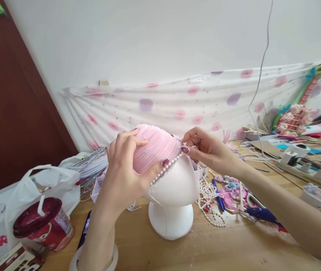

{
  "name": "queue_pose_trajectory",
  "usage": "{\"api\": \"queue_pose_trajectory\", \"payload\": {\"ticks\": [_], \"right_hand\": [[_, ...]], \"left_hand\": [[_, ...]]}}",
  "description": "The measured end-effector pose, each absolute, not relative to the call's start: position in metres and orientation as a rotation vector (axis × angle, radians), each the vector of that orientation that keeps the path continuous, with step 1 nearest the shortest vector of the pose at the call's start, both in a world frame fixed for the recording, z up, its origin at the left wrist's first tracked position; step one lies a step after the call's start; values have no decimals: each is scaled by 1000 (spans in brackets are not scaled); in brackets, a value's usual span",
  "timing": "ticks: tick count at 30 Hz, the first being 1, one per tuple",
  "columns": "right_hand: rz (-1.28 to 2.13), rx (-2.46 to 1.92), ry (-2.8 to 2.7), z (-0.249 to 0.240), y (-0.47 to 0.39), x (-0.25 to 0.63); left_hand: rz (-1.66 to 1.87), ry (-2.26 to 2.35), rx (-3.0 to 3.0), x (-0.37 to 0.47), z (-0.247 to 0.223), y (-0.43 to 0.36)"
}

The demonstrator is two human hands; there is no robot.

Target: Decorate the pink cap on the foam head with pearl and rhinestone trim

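A white foam mannequin head [180, 184] stands upright on its round base, wearing a pink pleated cap [157, 146]. Along the cap's lower edge runs a pearl bead trim [169, 165] with a silvery band. My left hand [128, 162] is spread over the cap's left side, the thumb pressing near the trim and the fingers curled over the top. At the right end of the edge, my right hand [202, 146] pinches the pearl trim between thumb and fingers. Its fingertips partly hide that spot.
Loose pearl strands [207, 194], a blue pen [219, 197] and scissors [254, 201] lie to the right. A power strip [309, 165] is farther right. On the left are a red cup [46, 224] with a straw, a plastic bag [50, 180] and a phone [84, 229].
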State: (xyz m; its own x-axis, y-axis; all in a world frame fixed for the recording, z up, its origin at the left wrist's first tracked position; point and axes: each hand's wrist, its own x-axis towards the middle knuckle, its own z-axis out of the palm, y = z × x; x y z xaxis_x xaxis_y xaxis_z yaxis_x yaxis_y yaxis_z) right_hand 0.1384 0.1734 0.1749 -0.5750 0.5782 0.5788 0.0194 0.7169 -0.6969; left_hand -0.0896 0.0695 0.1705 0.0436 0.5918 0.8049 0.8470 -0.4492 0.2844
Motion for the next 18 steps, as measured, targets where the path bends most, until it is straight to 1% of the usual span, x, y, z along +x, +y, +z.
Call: {"api": "queue_pose_trajectory", "payload": {"ticks": [8, 13, 18], "right_hand": [[925, -380, -2007, 174, 184, 136], [933, -334, -1980, 165, 195, 131], [885, -333, -1990, 167, 203, 127]], "left_hand": [[-1339, -1454, -1978, -79, 166, 73], [-1257, -1520, -1941, -79, 168, 73], [-1237, -1546, -1965, -80, 170, 74]]}}
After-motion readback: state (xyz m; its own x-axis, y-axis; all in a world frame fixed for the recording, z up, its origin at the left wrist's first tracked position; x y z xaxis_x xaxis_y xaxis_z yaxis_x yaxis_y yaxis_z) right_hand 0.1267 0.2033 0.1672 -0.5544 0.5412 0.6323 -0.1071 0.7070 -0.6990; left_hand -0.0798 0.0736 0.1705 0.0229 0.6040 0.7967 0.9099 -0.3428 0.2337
